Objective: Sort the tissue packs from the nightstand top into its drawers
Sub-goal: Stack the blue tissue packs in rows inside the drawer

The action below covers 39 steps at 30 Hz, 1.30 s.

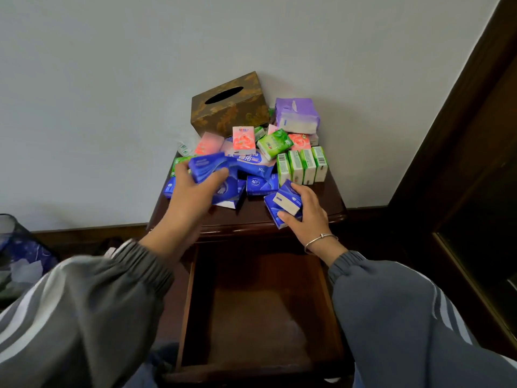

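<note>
"Tissue packs (302, 166), where?"
"Heaped on the nightstand (251, 211) top. Left hand (193, 191) grips a blue pack (207, 169), right hand (305, 219) grips a second blue pack (286, 203) at the near edge; near drawer (260, 317) stands open."

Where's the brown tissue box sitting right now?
In the head view, the brown tissue box sits at the back of the nightstand top, just left of the purple pack, behind the pink packs.

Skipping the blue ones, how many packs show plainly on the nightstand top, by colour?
Green small plastic-wrapped tissue packs: 5 (four upright in a row, one lying flat)
Pink small plastic-wrapped tissue packs: 3
Purple large plastic-wrapped tissue pack: 1
Total: 9, with others partly buried.
</note>
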Each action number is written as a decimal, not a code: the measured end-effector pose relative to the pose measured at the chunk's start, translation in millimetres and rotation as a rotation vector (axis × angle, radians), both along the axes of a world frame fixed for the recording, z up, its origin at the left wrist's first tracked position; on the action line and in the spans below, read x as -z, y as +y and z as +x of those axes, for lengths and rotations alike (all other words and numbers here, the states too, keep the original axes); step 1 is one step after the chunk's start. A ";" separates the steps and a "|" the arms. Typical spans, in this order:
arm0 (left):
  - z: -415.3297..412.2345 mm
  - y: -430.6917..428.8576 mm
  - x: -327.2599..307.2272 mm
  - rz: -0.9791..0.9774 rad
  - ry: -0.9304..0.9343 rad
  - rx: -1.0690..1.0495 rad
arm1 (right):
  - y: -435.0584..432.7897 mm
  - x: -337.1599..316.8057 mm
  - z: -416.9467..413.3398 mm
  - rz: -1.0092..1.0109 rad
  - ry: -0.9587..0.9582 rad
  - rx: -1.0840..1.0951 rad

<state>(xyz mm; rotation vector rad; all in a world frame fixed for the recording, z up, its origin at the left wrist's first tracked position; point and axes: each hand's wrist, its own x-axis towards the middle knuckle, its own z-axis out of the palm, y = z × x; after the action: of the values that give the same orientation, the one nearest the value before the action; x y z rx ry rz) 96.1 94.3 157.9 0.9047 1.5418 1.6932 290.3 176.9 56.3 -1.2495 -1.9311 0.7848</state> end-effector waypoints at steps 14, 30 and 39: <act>12.1 -131.1 83.3 -0.461 -0.645 0.109 | 12.2 -27.0 -11.3 -0.038 -0.018 -0.010; 33.7 -129.9 103.3 -0.408 -0.849 0.093 | 16.4 -54.6 1.2 0.053 -0.326 -0.043; 29.4 -131.0 106.7 -0.358 -0.862 0.106 | 23.8 -58.8 -5.1 -0.045 -0.552 -0.370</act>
<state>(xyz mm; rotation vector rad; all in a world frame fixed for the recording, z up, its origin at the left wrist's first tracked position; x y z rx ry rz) 125.6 -36.7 51.1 0.0285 1.1020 1.3788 285.2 200.6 115.1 -1.2398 -2.6590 0.7113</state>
